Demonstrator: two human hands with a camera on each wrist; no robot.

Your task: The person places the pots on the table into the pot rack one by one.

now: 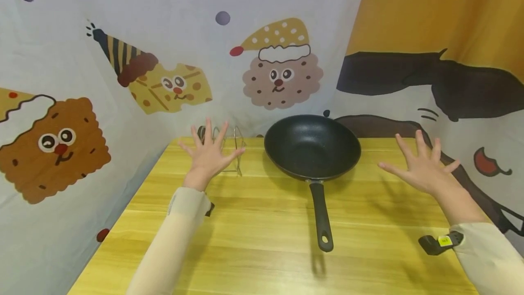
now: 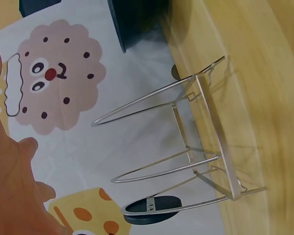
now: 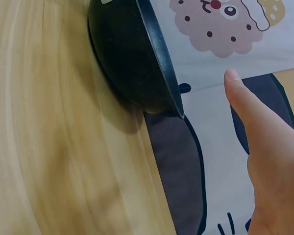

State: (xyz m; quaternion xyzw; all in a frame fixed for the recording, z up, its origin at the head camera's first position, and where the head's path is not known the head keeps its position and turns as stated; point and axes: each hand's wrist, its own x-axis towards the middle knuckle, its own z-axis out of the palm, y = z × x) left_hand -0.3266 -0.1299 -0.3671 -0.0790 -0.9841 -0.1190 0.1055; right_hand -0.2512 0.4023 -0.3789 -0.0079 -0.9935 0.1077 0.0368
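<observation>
A black frying pan (image 1: 313, 147) with a long black handle (image 1: 321, 217) sits on the wooden table, its handle toward the near edge. Left of it stands a metal wire rack (image 2: 218, 137), partly hidden behind the left hand in the head view; a dark round piece (image 2: 154, 209) is attached at its end. My left hand (image 1: 209, 154) is raised in front of the rack, fingers spread, holding nothing. To the right of the pan, my right hand (image 1: 425, 170) is also raised with fingers spread wide and holds nothing.
The light wooden table (image 1: 254, 240) ends at the back against a white cloth (image 1: 180, 3) printed with cartoon biscuits and cheese. A yellow-orange printed area (image 1: 462, 22) fills the cloth's right side. A black wrist camera mount (image 1: 440, 242) hangs below the right sleeve.
</observation>
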